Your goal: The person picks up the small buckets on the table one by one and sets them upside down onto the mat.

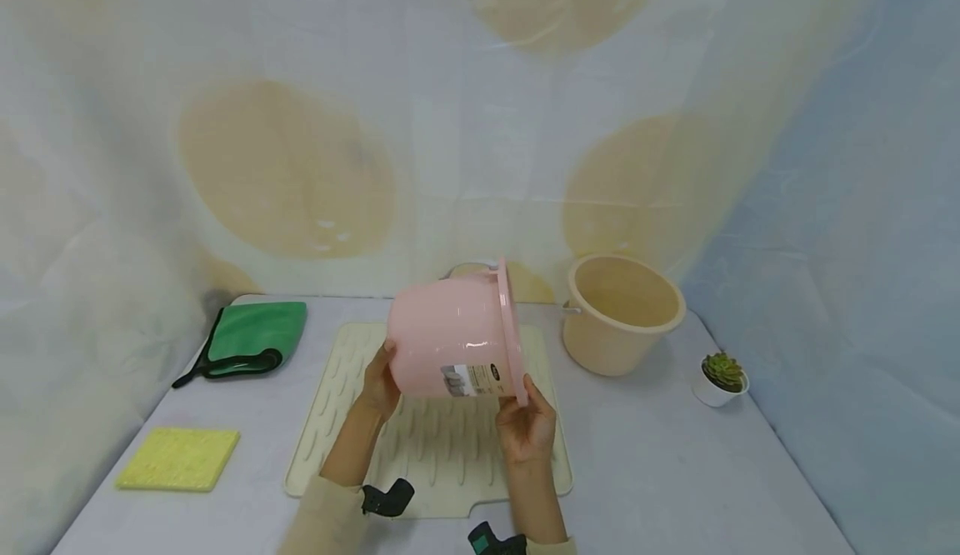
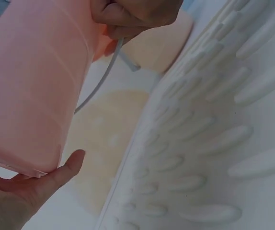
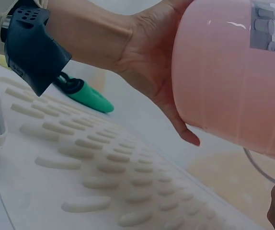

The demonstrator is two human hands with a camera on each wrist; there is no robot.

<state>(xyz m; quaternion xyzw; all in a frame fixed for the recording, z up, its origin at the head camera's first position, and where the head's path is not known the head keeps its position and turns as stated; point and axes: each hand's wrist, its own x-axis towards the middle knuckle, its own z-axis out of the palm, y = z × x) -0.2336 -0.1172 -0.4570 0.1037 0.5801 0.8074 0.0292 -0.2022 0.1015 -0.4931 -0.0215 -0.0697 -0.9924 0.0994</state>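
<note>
A glossy pink bucket [image 1: 450,330] is held on its side over a cream ridged drying mat [image 1: 442,455], its mouth facing right. A printed label [image 1: 474,380] is on its near side, and part of its wire handle [image 1: 460,268] shows behind. My left hand [image 1: 381,384] cups the base end, its thumb [image 2: 73,163] stretched along the bottom edge in the left wrist view; the other fingers are partly hidden. The right hand [image 1: 527,426] grips the rim [image 1: 513,338] from below, with fingers tucked at the mouth.
A beige bucket [image 1: 611,347] stands upright at the back right, near a small potted succulent [image 1: 722,378]. On the left lie a green cloth-like item with a black handle [image 1: 255,334] and a yellow sponge cloth [image 1: 178,459]. Patterned curtain walls [image 1: 450,122] border the table.
</note>
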